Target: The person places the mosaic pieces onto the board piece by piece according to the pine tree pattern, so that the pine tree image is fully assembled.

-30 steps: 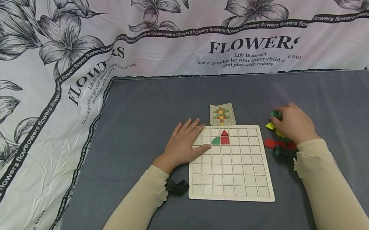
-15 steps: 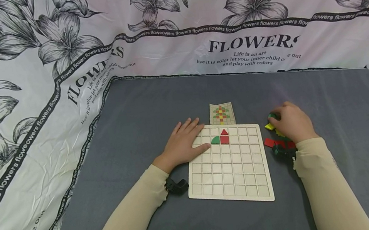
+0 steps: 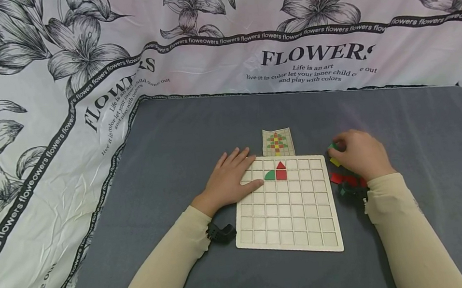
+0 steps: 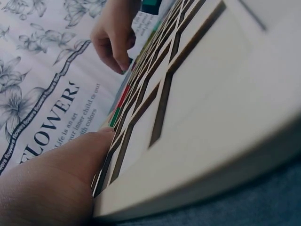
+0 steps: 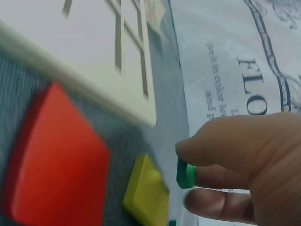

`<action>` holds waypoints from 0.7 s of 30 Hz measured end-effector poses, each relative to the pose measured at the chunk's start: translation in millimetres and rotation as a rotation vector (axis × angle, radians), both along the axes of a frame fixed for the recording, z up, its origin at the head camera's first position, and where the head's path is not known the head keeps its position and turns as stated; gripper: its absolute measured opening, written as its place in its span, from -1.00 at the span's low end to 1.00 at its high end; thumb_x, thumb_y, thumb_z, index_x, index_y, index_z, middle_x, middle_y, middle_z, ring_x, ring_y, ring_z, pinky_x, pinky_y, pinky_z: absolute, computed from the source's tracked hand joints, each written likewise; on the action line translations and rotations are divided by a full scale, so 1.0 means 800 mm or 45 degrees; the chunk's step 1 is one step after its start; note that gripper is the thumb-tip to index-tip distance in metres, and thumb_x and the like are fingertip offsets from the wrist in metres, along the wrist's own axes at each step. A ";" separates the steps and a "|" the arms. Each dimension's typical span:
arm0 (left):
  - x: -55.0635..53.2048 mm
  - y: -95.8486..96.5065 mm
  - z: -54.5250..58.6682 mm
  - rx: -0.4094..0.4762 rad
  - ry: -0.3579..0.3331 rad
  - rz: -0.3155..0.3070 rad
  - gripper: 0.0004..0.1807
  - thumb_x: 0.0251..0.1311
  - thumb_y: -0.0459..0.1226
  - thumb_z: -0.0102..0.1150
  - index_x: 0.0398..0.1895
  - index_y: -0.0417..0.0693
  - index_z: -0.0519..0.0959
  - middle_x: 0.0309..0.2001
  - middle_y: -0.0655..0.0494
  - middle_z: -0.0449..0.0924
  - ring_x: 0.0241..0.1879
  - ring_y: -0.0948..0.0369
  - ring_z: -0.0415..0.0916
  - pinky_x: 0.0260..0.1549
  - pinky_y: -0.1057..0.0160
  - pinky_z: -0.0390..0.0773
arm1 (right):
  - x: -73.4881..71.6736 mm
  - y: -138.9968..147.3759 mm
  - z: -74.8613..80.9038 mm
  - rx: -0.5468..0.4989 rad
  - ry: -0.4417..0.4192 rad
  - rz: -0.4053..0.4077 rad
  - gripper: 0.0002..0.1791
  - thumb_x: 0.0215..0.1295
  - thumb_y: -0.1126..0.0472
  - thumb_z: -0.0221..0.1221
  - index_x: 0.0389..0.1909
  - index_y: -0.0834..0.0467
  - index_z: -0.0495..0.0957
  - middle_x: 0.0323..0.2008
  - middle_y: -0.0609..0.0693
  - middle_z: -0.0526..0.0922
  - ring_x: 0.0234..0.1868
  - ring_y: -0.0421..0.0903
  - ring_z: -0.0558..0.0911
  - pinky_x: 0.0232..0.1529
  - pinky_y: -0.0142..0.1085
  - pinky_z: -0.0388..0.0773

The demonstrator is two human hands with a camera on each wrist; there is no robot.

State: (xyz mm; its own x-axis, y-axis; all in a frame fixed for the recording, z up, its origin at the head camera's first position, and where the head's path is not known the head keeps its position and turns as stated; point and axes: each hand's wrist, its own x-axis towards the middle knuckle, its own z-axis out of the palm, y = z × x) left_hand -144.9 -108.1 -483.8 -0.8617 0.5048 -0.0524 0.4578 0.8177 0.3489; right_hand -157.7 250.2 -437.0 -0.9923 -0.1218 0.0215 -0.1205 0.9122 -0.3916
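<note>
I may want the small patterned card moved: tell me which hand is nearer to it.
Left. The left hand rests on the left side of the board, close to the card; the right hand is past the board's right edge, farther away, pinching a green piece.

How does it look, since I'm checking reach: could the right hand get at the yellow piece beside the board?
Probably yes: the yellow piece lies near the right hand with nothing visible between them, though that hand pinches a green piece.
</note>
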 end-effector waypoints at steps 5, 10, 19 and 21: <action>-0.001 -0.001 -0.002 0.003 0.009 -0.003 -0.13 0.45 0.35 -0.02 0.69 0.19 0.17 0.70 0.14 -0.02 0.70 0.13 -0.22 0.66 0.01 -0.33 | 0.004 -0.017 0.007 -0.008 -0.006 0.063 -0.58 0.42 0.04 0.26 0.07 0.29 0.71 -0.06 0.29 0.76 -0.09 0.23 0.74 -0.17 0.27 0.65; -0.001 -0.001 -0.004 0.006 0.018 -0.008 -0.12 0.45 0.36 -0.03 0.69 0.19 0.18 0.70 0.14 -0.02 0.70 0.13 -0.22 0.66 0.01 -0.32 | 0.011 -0.038 0.013 -0.002 -0.025 0.119 -0.63 0.38 0.08 0.25 0.01 0.26 0.74 -0.09 0.23 0.76 -0.12 0.15 0.73 -0.17 0.21 0.67; -0.001 -0.001 -0.003 0.000 0.007 -0.007 -0.12 0.45 0.36 -0.03 0.69 0.20 0.17 0.71 0.15 -0.04 0.71 0.13 -0.23 0.66 0.00 -0.31 | 0.018 -0.070 0.008 0.011 -0.015 0.237 -0.70 0.29 0.12 0.30 -0.09 0.24 0.77 -0.24 0.10 0.74 -0.32 -0.02 0.64 -0.31 -0.02 0.68; -0.001 -0.001 -0.003 0.000 0.007 -0.007 -0.12 0.45 0.36 -0.04 0.69 0.20 0.17 0.71 0.15 -0.03 0.71 0.13 -0.23 0.66 0.00 -0.31 | 0.020 -0.074 0.006 0.023 -0.024 0.258 -0.69 0.28 0.11 0.31 -0.08 0.23 0.77 -0.25 0.08 0.74 -0.33 -0.03 0.63 -0.31 -0.04 0.67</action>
State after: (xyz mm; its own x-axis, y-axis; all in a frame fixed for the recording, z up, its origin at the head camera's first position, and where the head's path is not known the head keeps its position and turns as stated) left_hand -145.7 -109.3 -486.1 -0.8593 0.5092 -0.0474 0.4640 0.8153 0.3465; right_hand -141.7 190.9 -432.0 -0.9477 -0.3192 -0.0012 -0.2950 0.8771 -0.3791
